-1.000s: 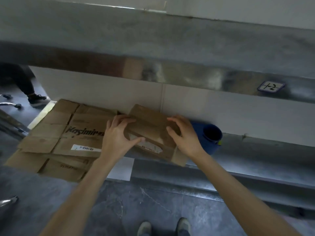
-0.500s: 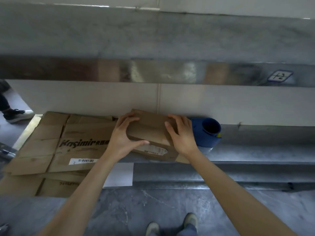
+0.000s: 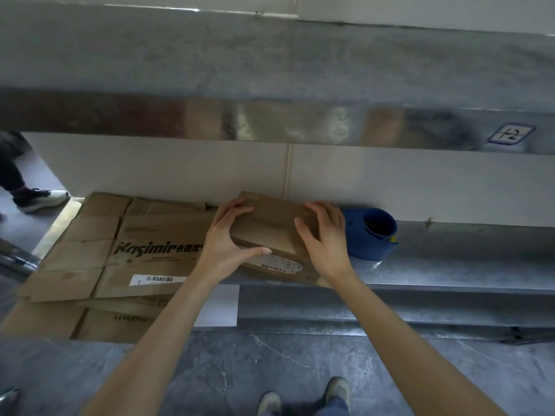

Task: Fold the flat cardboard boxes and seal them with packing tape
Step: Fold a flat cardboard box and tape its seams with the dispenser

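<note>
A small brown cardboard box [image 3: 271, 232] with a white barcode label on its front face sits on the lower metal shelf [image 3: 450, 271]. My left hand [image 3: 228, 238] grips its left end, thumb along the front edge. My right hand [image 3: 326, 235] presses on its right end, fingers spread over the top. A blue tape dispenser [image 3: 374, 234] stands just right of the box, against the wall. Flat cardboard boxes [image 3: 120, 250], the top one printed "Kasimir", lie stacked to the left.
A metal upper shelf [image 3: 270, 121] overhangs the work area, with a marked label at its right. Another person's shoe [image 3: 39, 199] stands at the far left. My own shoes [image 3: 303, 397] show on the grey floor below.
The box has been folded down flatter and squarer between both hands, and it sits more level on the shelf. The camera has shifted right and closer.
</note>
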{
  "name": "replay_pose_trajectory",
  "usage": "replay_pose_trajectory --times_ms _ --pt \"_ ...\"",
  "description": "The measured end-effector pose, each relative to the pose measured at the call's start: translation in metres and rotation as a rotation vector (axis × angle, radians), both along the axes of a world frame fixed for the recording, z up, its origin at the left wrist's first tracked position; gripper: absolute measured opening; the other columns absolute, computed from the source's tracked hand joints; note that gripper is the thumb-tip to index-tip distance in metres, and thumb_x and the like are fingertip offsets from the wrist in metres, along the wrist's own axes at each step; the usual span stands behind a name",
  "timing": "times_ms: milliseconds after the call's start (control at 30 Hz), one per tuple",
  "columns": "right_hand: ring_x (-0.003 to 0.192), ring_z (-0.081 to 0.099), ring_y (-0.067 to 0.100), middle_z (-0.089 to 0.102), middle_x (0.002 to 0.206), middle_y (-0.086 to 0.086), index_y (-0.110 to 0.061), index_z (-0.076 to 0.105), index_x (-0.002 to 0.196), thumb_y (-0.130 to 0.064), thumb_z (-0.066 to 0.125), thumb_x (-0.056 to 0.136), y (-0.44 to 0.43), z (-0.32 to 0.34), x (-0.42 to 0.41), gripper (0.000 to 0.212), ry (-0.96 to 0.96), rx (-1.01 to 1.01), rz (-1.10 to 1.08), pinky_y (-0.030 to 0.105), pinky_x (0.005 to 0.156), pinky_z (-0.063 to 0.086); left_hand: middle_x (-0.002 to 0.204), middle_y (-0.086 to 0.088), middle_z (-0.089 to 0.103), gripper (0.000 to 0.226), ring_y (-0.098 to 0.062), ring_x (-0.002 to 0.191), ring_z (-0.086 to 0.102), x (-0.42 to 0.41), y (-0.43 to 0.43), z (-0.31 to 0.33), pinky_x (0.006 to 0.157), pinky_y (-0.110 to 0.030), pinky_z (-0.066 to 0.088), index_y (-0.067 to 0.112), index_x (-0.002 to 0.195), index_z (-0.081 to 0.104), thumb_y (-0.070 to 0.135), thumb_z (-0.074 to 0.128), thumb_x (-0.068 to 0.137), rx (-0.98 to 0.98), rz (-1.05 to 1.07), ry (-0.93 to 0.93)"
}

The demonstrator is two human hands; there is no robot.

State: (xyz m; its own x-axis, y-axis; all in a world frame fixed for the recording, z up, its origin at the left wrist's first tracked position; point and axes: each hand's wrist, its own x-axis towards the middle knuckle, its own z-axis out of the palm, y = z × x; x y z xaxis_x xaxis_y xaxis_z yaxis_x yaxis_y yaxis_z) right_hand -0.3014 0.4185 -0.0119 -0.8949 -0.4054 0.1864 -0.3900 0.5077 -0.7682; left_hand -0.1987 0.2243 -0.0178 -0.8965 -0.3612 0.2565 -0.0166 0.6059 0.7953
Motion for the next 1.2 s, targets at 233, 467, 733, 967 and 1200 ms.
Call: replay_pose_trajectory --times_ms 233,467,733,967,1200 --pt "0.128 0.036 0.015 0.049 0.132 -0.003 -0.023 0.058 0.128 -0.068 0.042 0.086 0.0 -0.001 -0.002 0.064 -0.009 -0.023 0.011 0.028 0.107 0.031 0.144 0.01 0.043 0.082 0.004 0.132 0.039 -0.001 0.001 0.0 0.105 -0.002 0.026 0.021 0.127 0.061 0.031 0.097 0.054 0.001 0.011 -0.001" --pt "0.134 0.036 -0.001 0.043 0.14 -0.005 -0.024 0.05 0.135 -0.06 0.056 0.087 0.025 0.015 0.006 0.06 -0.146 -0.304 0.06 0.007 0.106 0.027 0.141 0.011 0.044 0.08 0.006 0.13 0.041 0.011 0.012 0.002 0.103 -0.001 0.027 0.022 0.125 0.062 0.027 0.097 0.053 0.067 0.07 0.038" --pt "0.142 0.026 0.002 0.028 0.155 -0.009 -0.041 0.025 0.148 -0.06 0.08 0.059 0.054 0.003 0.03 0.106 -0.202 -0.06 0.149 0.013 0.112 0.027 0.143 0.012 0.041 0.08 0.001 0.133 0.037 0.026 0.025 0.002 0.104 -0.004 0.027 0.023 0.128 0.06 0.028 0.097 0.056 0.1 0.132 0.034" --pt "0.111 0.054 -0.004 0.052 0.123 -0.025 -0.028 0.034 0.151 -0.041 0.08 0.061 0.063 0.013 0.012 0.102 -0.28 -0.023 0.209 0.024 0.103 0.047 0.146 0.011 0.039 0.078 0.0 0.134 0.036 0.046 0.006 0.013 0.115 -0.034 0.037 0.025 0.135 0.056 0.019 0.092 0.065 0.06 0.018 -0.062" --pt "0.124 0.055 0.006 0.053 0.135 -0.013 -0.038 0.035 0.146 -0.032 0.083 0.066 0.076 0.024 -0.011 0.094 -0.326 0.038 0.335 0.027 0.102 0.049 0.15 0.016 0.032 0.097 0.002 0.134 0.034 0.056 -0.005 0.025 0.111 -0.029 0.033 0.043 0.142 0.039 0.029 0.093 0.063 0.153 -0.131 -0.171"
